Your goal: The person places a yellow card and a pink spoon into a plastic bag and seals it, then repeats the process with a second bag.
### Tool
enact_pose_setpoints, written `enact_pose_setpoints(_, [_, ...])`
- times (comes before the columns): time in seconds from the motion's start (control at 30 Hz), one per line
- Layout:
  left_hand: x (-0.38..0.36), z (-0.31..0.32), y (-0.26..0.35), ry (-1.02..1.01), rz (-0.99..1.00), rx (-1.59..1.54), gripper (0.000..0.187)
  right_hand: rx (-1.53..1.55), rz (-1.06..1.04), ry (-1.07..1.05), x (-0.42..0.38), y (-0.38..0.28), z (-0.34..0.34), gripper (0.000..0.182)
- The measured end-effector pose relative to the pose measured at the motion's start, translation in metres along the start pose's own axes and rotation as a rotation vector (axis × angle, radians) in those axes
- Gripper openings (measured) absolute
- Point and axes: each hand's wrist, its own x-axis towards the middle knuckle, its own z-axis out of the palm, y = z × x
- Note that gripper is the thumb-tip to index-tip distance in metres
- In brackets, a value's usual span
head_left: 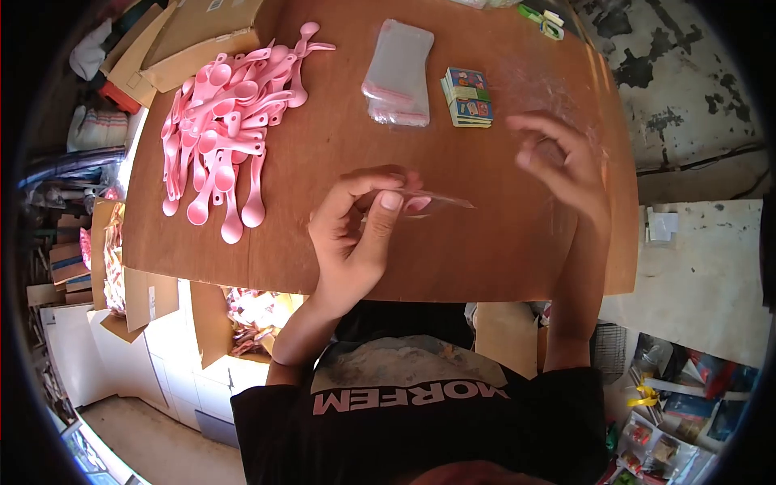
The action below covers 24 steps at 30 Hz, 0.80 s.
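Note:
My left hand (360, 226) is closed above the table's front part, its thumb pressing on a thin clear packet (440, 198). Something pink shows at the packet and between the fingers, partly hidden. To the right, my right hand (562, 158) is raised over the table, fingers apart and slightly curled, with nothing seen in it. A stack of clear plastic bags (402, 69) lies beyond the hands, beside a banded stack of small printed cards (468, 97). At the left is a big pile of pink spoons (230, 105).
The brown table (323, 259) has a cardboard box (206, 40) at its back left and green-handled scissors (543, 20) at the back right. Transparent scraps lie at its right side. Open boxes of wrapped items (255, 319) stand below the front left edge.

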Motion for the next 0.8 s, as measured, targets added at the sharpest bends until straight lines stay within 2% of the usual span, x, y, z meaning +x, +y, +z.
enact_pose_setpoints(0.07, [0.003,0.003,0.000,-0.016,-0.027,-0.126,0.014,0.052,-0.173,-0.161,-0.011,-0.044,0.038,0.042])
enact_pose_setpoints(0.13, [0.004,-0.001,-0.005,-0.039,-0.046,-0.127,0.015,0.082,-0.244,0.007,-0.015,-0.058,0.078,0.038])
enact_pose_setpoints(0.17, [0.006,-0.004,-0.009,-0.063,0.002,-0.052,0.022,0.153,-0.312,0.038,-0.011,-0.058,0.088,0.029])
enact_pose_setpoints(0.2, [0.006,-0.006,-0.010,-0.086,0.050,0.024,0.031,0.161,-0.314,0.033,-0.012,-0.060,0.089,0.029])
enact_pose_setpoints(0.23, [0.006,-0.006,-0.008,-0.080,0.049,0.033,0.031,0.105,-0.403,0.116,-0.013,-0.066,0.089,0.023])
enact_pose_setpoints(0.3, [0.006,-0.007,-0.003,-0.079,0.170,-0.208,0.062,-0.024,-0.603,0.316,-0.011,-0.081,0.086,0.010])
enact_pose_setpoints(0.33, [0.007,-0.011,-0.002,-0.070,0.173,-0.198,0.062,-0.013,-0.609,0.307,-0.009,-0.080,0.087,0.010])
enact_pose_setpoints(0.4, [0.008,-0.019,-0.001,-0.162,0.185,0.073,0.089,0.004,-0.460,0.149,-0.006,-0.077,0.091,0.009])
enact_pose_setpoints(0.43, [0.009,-0.021,0.005,-0.183,0.158,0.237,0.084,-0.002,-0.508,0.150,-0.005,-0.074,0.094,0.009])
enact_pose_setpoints(0.47, [0.010,-0.022,0.006,-0.177,0.164,0.241,0.084,-0.001,-0.515,0.145,-0.003,-0.073,0.094,0.009])
enact_pose_setpoints(0.53, [0.008,-0.022,0.005,-0.271,0.048,0.411,0.073,0.009,-0.550,0.208,-0.005,-0.073,0.095,0.007])
enact_pose_setpoints(0.57, [0.004,-0.019,0.003,-0.222,-0.038,0.362,0.062,0.037,-0.488,0.181,-0.007,-0.072,0.094,0.012])
enact_pose_setpoints(0.6, [0.001,-0.020,0.001,-0.226,-0.040,0.362,0.062,0.037,-0.485,0.185,-0.010,-0.073,0.096,0.012])
enact_pose_setpoints(0.67, [0.000,-0.020,-0.003,-0.203,-0.103,0.201,0.055,0.256,-0.296,0.157,-0.015,-0.072,0.098,0.024])
enact_pose_setpoints(0.7, [-0.001,-0.020,-0.001,-0.205,-0.098,0.199,0.055,0.325,-0.223,0.114,-0.018,-0.071,0.097,0.036])
enact_pose_setpoints(0.73, [-0.003,-0.021,0.001,-0.206,-0.165,0.206,0.056,0.322,-0.226,0.114,-0.021,-0.066,0.098,0.036])
enact_pose_setpoints(0.8, [-0.005,-0.022,0.001,-0.204,-0.232,0.214,0.056,0.455,-0.023,0.048,-0.029,-0.048,0.107,0.038])
